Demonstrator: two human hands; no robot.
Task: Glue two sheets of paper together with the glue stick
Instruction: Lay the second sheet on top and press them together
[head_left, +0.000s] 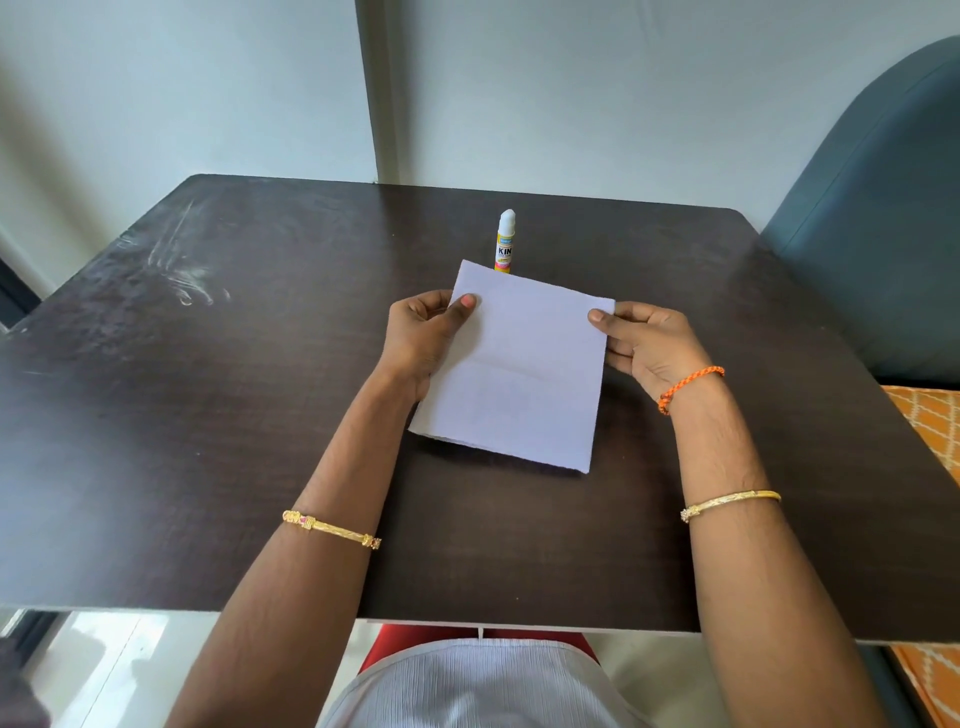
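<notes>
Both hands (524, 340) pinch creased white paper (514, 374); uncapped glue stick (506, 240) upright behind.

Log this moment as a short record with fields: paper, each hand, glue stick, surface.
paper: white sheets held up over the table, near edge low
left hand: left hand pinches the paper's left edge, thumb on top
right hand: right hand pinches the paper's right edge, thumb on top
glue stick: glue stick stands upright beyond the paper, untouched, white end up
surface: dark wooden table, pale scuffs at far left
</notes>
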